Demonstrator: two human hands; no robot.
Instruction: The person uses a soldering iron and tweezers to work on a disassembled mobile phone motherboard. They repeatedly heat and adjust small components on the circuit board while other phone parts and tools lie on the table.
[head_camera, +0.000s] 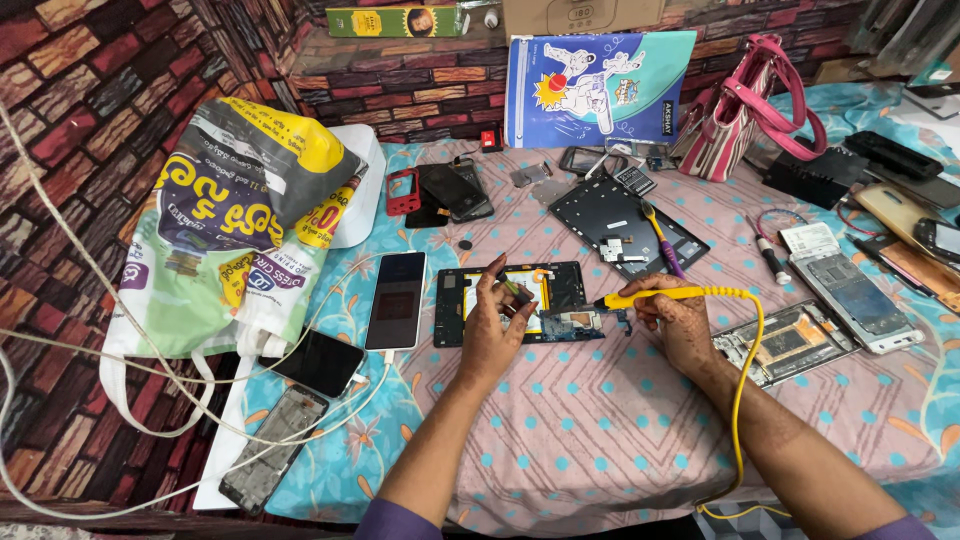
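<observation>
Left hand pinches a small part above the opened phone at table centre | right hand, at 3 o'clock, grips yellow soldering iron | advice: steady wrists, touch tip briefly to board.

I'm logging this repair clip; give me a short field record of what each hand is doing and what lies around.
left hand: pinching a small dark part above the opened phone
right hand: holding a yellow corded tool, tip at the phone's circuit board
surface: pink dotted cloth
nearby: intact phone on a white cable; purple screwdriver; striped handbag
</observation>
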